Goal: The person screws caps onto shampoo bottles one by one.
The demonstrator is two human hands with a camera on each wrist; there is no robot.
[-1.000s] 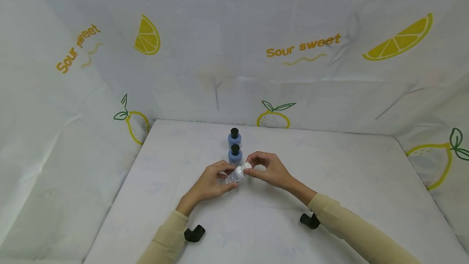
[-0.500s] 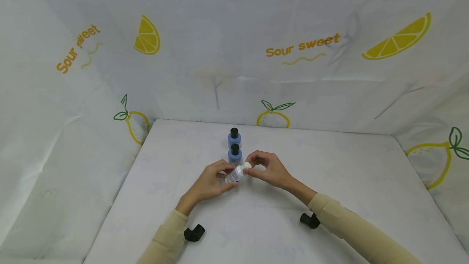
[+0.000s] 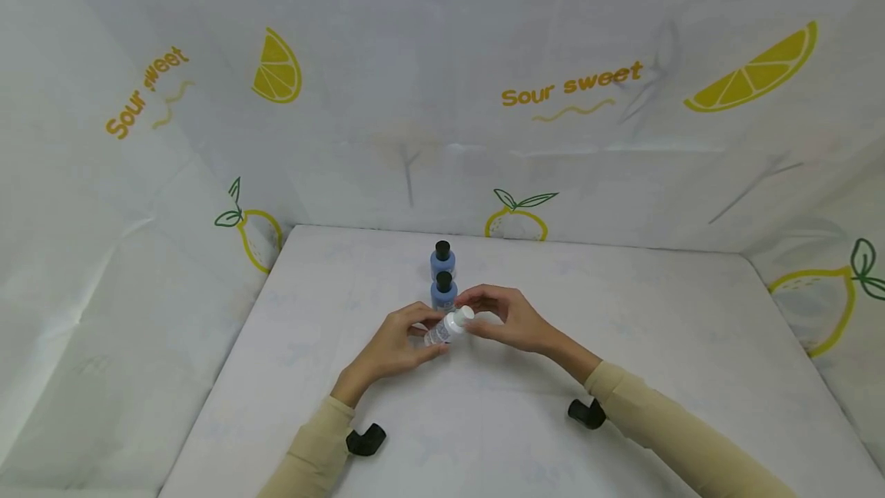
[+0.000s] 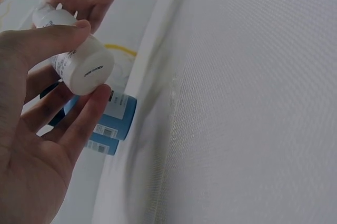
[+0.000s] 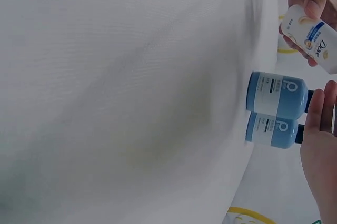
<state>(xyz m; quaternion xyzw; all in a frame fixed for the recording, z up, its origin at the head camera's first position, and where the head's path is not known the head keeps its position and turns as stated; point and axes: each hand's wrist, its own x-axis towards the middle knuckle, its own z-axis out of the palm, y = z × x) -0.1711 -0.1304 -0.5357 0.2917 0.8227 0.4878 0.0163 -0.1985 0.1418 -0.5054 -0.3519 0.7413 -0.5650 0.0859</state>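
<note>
My left hand [image 3: 396,340] grips a small white Dove bottle [image 4: 84,63] between thumb and fingers, tilted with its cap [image 3: 465,315] up and to the right. In the left wrist view its printed base faces the camera. My right hand [image 3: 512,320] is at the cap end, fingers extended and loosened around the cap; whether the thumb touches it is hidden. Just beyond the hands, a blue bottle [image 5: 279,95] with a black cap stands upright, and a second blue bottle [image 5: 271,129] of the same kind is right behind it.
The table is covered with a white cloth [image 3: 622,313]. A white curtain [image 3: 387,121] with lemon prints rises at the back and both sides. Black wrist-worn devices [image 3: 366,440] hang at both sleeves, close to the table.
The right hand's fingers, pinching the cap before, have loosened and shifted around it, the index finger moving left. The left hand and the tilted bottle stay almost in place.
</note>
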